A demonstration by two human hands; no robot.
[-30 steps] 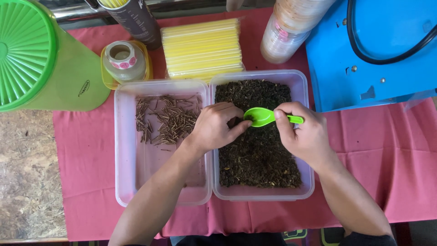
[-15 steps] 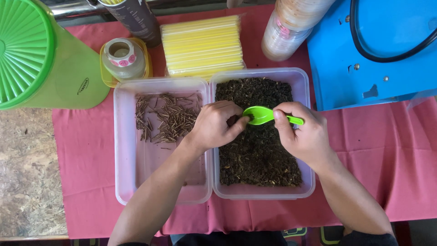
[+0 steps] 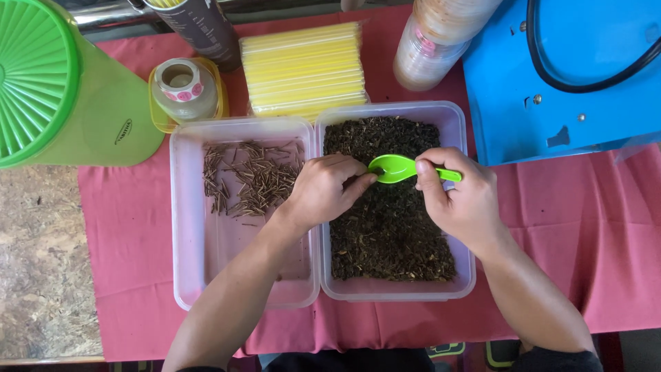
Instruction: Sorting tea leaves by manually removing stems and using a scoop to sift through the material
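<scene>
The right hand (image 3: 463, 200) pinches the handle of a small bright-green plastic spoon (image 3: 403, 168) between thumb and fingers, holding the bowl level just above the dark loose leaf matter, probably so that what lies in it does not slide off. The left hand (image 3: 323, 191) is curled narrow, its thumb and forefinger tips closed at the lip of the spoon's bowl; whether they grip a piece there is too small to tell.

Both hands hang over the right clear plastic rectangular tub (image 3: 463, 275), which is filled almost wall to wall with that dark crumbled material (image 3: 385, 241). Touching its left wall stands a second clear plastic tub (image 3: 180, 275), mostly bare, with a loose heap of thin brown stalks (image 3: 251, 179) in its far half. The left forearm crosses this tub's near right corner, so the stalk heap lies just beside the left hand.

The tubs sit on a red cloth (image 3: 606, 248) over the tabletop. Behind them, close against their far rims, lie a pack of yellow straws (image 3: 303, 69), a small roll of stickers in a yellow dish (image 3: 182, 86) and a stack of clear lidded cups (image 3: 430, 55). A tall green lidded container (image 3: 62, 89) crowds the far left, a blue metal machine (image 3: 564, 76) the far right. Open room remains on the cloth to the right and near edge.
</scene>
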